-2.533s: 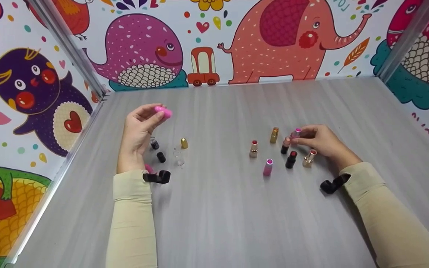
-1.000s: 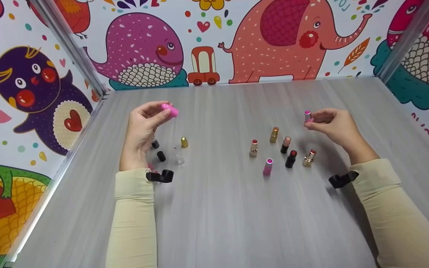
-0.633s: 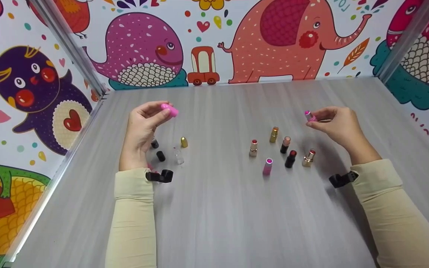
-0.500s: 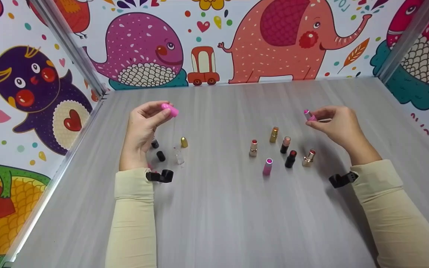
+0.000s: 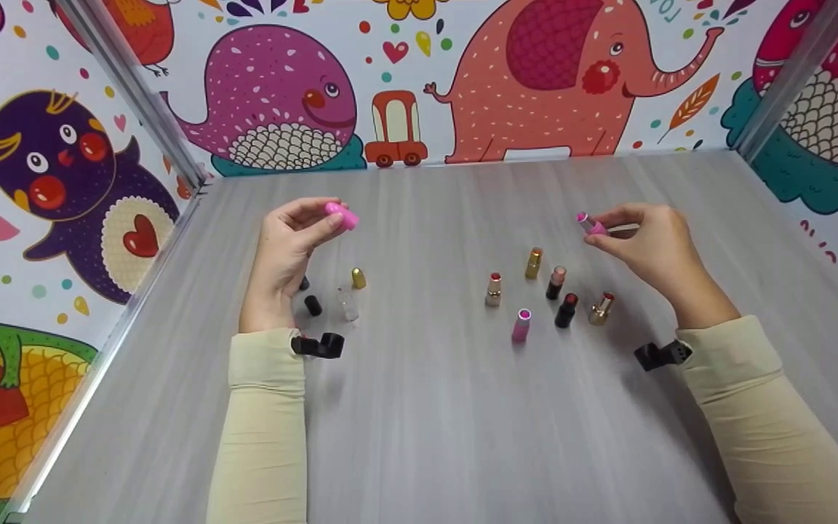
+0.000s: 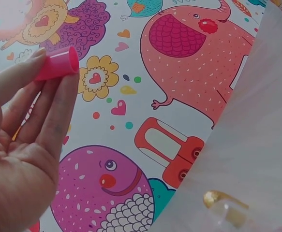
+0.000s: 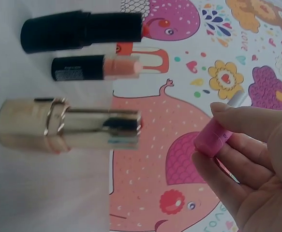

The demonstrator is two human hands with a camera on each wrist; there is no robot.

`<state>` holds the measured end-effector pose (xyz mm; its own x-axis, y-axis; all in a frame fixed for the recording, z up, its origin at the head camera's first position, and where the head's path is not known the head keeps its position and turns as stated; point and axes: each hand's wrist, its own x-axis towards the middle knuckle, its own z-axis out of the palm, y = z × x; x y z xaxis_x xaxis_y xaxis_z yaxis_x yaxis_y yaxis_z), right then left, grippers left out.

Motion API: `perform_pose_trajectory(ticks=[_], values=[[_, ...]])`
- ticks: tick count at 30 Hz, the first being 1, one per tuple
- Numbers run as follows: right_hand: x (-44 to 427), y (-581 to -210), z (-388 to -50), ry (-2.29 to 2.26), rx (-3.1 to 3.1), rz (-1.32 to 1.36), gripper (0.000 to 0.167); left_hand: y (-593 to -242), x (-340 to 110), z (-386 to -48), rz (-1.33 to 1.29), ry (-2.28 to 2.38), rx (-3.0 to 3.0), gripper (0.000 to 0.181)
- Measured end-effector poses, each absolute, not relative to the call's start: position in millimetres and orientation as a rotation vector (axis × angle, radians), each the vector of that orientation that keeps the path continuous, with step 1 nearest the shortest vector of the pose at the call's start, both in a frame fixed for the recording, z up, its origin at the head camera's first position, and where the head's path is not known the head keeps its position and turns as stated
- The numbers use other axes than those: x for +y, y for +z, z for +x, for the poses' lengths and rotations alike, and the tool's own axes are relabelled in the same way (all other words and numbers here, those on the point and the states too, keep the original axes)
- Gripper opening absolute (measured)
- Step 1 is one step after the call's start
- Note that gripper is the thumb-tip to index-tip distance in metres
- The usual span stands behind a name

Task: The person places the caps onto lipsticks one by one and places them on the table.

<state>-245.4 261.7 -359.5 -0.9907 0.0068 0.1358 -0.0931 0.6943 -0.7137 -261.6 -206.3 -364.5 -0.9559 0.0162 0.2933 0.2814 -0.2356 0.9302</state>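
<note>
Above the table's left half, my left hand pinches a pink lipstick cap between thumb and fingers. In the left wrist view the cap's open end faces right. My right hand holds a pink lipstick in the air, its silver collar and magenta tip leaning left. Several uncapped lipsticks stand on the table below that hand: a pink one, black ones and gold ones. Near the left wrist lie a gold cap, a black cap and clear caps.
The grey table is bounded by a patterned back wall and a left side wall. A metal post rises at the back left corner.
My right hand has lifted the pink lipstick off the table and now brings it slightly left, tilting it. The left hand, still with the cap, has shifted a little right.
</note>
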Motion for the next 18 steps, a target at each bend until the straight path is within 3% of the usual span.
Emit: perform_pose_trajectory(ticks=[18], values=[[222,-351,-225,1.178,-2.700,0.334,0.025,-352,-189,-254,-0.449,-2.267,-1.879,0.019]])
